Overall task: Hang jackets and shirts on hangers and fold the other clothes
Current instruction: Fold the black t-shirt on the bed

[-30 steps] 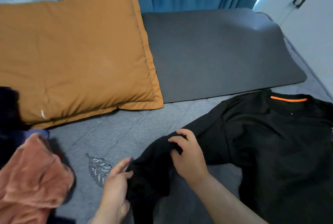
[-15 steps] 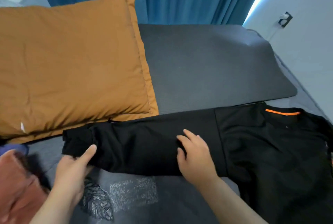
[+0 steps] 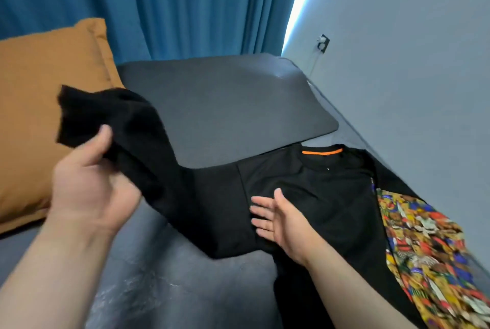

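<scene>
In the head view, the black top (image 3: 305, 196) lay spread on the bed (image 3: 164, 283) at the centre and right of the frame, its orange-trimmed collar (image 3: 322, 152) pointing toward the upper right. The left hand (image 3: 90, 183), at centre left, had its grip curled round the end of the sleeve (image 3: 111, 116), thumb on top, and held it raised off the bed, probably to bring it across the body of the top for a fold. The right hand (image 3: 281, 220), lower centre, rested with fingers spread and straight near the shoulder seam, pinching nothing; it seemed placed there to pin the cloth and mark the fold line. A bright patterned cloth (image 3: 429, 257) lay along the right edge of the top, at lower right. The bed carried a grey quilted cover, an orange pillow (image 3: 39, 95) at the left and a dark mat (image 3: 225, 106) at upper centre. Blue curtains (image 3: 159, 5) hung behind, and a pale wall (image 3: 411, 50) with a socket (image 3: 324, 43) filled the upper right.
</scene>
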`<state>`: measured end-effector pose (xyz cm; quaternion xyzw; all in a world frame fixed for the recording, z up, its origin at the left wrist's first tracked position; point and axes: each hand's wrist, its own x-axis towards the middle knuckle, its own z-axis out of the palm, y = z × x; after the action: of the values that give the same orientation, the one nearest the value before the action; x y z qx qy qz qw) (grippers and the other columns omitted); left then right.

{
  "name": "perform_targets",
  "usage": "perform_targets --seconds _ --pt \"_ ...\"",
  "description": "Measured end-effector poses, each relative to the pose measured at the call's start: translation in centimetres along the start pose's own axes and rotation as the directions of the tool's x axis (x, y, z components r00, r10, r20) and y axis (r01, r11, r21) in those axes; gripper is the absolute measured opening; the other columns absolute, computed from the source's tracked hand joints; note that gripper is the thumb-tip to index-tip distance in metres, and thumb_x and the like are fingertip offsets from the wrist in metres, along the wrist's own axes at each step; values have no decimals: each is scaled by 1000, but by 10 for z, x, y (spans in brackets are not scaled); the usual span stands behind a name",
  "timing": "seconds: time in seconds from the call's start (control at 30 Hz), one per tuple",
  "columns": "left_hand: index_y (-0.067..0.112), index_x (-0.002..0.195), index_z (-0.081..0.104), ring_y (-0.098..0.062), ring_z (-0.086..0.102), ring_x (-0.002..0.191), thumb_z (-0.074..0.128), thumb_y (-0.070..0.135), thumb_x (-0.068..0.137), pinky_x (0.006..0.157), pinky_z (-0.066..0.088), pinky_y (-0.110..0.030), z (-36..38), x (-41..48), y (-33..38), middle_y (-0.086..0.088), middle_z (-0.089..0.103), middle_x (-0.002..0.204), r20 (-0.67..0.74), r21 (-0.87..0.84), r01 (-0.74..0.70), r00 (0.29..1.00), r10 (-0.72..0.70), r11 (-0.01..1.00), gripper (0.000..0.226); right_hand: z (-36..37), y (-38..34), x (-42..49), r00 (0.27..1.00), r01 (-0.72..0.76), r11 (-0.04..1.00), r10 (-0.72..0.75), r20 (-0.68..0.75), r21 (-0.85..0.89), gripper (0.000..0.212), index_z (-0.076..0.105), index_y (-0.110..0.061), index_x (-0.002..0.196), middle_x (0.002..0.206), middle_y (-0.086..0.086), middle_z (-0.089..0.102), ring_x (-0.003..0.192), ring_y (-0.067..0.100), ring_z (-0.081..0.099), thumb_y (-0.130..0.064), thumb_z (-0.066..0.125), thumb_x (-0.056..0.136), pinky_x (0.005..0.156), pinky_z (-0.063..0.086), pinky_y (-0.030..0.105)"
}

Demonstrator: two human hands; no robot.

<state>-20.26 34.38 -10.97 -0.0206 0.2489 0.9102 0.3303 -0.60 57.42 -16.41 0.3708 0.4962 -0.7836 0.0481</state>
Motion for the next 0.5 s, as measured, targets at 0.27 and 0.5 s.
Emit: perform_targets --seconds 0.27,0.5 --pt "25 113 70 11 25 132 69 20 84 119 10 -25 90 -86 -242 22 41 142 313 945 -314 802 -509 87 30 -109 -25 -117 986 -40 903 -33 163 427 103 51 5 135 141 29 46 134 43 42 -81 32 82 118 20 54" --pt "41 83 68 -1 61 101 74 15 80 95 46 -27 45 -142 -303 19 68 97 134 987 -135 991 16 91 28 -181 48 -138 984 -139 982 151 -92 125 37 68 7 107 113 30 65 104 43 64 13 44 79 100 46 55"
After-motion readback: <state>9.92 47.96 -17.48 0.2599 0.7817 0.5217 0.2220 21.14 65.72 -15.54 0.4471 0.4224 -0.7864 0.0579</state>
